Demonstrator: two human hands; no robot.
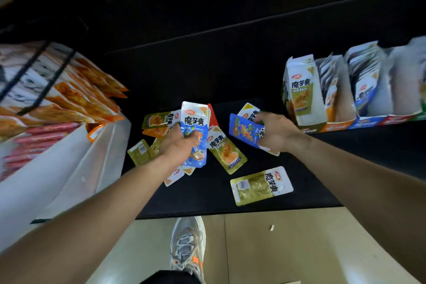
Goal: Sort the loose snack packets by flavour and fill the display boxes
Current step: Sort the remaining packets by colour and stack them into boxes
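Note:
Loose snack packets lie in a heap on a black shelf (207, 196). My left hand (178, 143) grips a blue packet (194, 122) upright above the heap, with more packets stacked behind it. My right hand (276, 131) holds another blue packet (242, 130) with a green one behind it. Green packets lie loose: one (227, 149) between my hands, one (261, 185) near the shelf's front edge, one (159, 120) behind my left hand. Display boxes (306, 108) stand at the right, with upright packets in the rear ones.
At the left, a white shelf (69, 168) carries orange snack bags (87, 99) and red sausages (39, 136). Below the black shelf is a beige floor with my grey and orange shoe (187, 244). The shelf's back is dark.

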